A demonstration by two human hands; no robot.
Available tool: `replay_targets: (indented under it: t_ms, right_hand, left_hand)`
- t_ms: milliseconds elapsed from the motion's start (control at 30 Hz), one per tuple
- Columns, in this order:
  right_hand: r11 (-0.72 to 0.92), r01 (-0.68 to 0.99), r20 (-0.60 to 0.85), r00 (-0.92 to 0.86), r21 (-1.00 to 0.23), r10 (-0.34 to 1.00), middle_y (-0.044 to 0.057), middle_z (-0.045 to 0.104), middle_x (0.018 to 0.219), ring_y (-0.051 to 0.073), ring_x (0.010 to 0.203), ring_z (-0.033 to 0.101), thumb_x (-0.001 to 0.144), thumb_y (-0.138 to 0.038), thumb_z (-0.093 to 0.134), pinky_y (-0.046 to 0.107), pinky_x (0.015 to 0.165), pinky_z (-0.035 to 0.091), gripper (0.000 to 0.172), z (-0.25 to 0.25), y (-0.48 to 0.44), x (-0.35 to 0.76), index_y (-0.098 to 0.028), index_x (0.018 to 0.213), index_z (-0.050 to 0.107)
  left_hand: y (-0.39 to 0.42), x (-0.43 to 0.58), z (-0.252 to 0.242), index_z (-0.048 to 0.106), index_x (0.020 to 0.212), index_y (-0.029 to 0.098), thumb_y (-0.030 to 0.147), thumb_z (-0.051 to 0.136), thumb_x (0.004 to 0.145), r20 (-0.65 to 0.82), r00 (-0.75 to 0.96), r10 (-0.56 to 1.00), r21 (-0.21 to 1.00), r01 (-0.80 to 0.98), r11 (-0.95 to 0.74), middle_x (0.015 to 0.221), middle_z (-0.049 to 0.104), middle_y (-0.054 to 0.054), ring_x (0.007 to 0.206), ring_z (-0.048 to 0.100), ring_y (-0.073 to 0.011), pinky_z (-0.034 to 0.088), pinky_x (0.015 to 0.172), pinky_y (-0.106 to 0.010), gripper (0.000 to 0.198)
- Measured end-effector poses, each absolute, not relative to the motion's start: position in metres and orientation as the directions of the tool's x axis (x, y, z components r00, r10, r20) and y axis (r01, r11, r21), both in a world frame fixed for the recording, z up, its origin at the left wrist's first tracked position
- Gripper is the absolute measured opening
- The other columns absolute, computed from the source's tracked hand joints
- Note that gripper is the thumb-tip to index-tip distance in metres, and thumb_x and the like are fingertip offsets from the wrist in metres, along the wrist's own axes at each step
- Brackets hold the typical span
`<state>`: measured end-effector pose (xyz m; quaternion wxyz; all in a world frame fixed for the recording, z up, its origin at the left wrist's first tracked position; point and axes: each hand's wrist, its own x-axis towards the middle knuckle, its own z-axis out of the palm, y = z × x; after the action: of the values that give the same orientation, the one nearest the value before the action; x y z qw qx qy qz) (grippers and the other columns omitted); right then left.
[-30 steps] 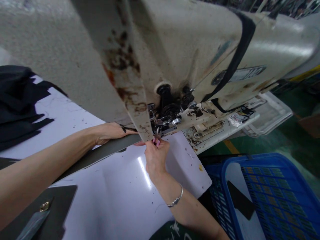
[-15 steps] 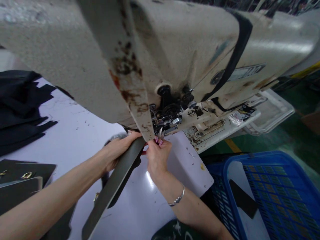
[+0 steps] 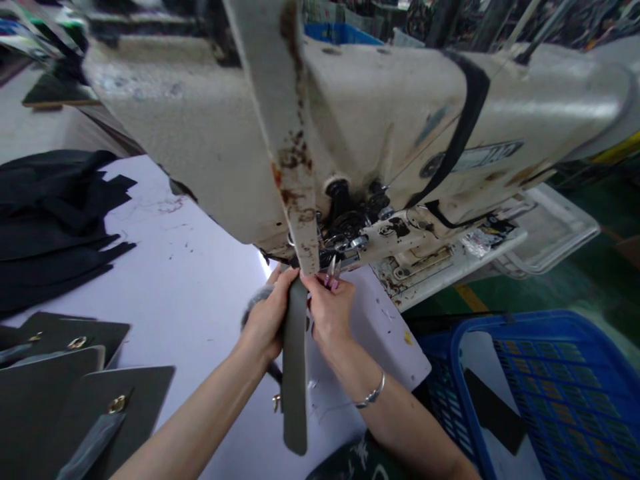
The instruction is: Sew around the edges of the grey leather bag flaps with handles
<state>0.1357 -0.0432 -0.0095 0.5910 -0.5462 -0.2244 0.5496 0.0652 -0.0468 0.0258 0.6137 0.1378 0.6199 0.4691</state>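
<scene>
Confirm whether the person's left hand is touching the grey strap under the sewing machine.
Touching. The head view shows the left hand closed around the upper part of the grey strap, just below the sewing machine head.

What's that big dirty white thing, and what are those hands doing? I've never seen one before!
That big, worn, cream-coloured thing is a sewing machine. This picture comes from a camera on a person's head, so we look down at their hands, just as they do.

The left hand is holding a long grey strip that hangs down. The right hand is right beside it, with its fingers close under the machine, by the small metal parts where sewing happens.

The machine sits on a white table. On it lie a pile of black cloth and some dark panels with gold rings. Down on the right is a blue basket.
</scene>
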Motion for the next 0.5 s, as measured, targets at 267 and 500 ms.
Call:
replay_targets:
  t_ms: [267, 500]
  right_hand:
    - [-0.259, -0.300, -0.311, 0.142, -0.918, 0.940, -0.002, 0.059, 0.053, 0.011, 0.052, 0.049, 0.067, -0.031, 0.078, 0.023, 0.050, 0.039, 0.023, 0.000, -0.037, 0.171, -0.015, 0.056, 0.067]
    - [-0.210, -0.197, -0.234, 0.105, -0.958, 0.967, 0.000, 0.061, 0.057, 0.012, 0.053, 0.052, 0.066, -0.029, 0.079, 0.025, 0.051, 0.041, 0.024, 0.003, -0.028, 0.182, -0.017, 0.054, 0.062]
  left_hand:
    - [-0.060, 0.101, 0.016, 0.067, 0.114, 0.030, 0.040, 0.077, 0.082, -0.564, -0.330, 0.757, 0.756, -0.575, 0.313, 0.101, 0.074, 0.004, 0.080, 0.069, -0.0117, 0.057, 0.074, -0.019, 0.034]
    - [-0.053, 0.109, 0.017, 0.067, 0.117, 0.031, 0.037, 0.075, 0.082, -0.558, -0.359, 0.748, 0.753, -0.597, 0.275, 0.101, 0.075, 0.003, 0.083, 0.071, -0.0149, 0.056, 0.070, -0.020, 0.036]
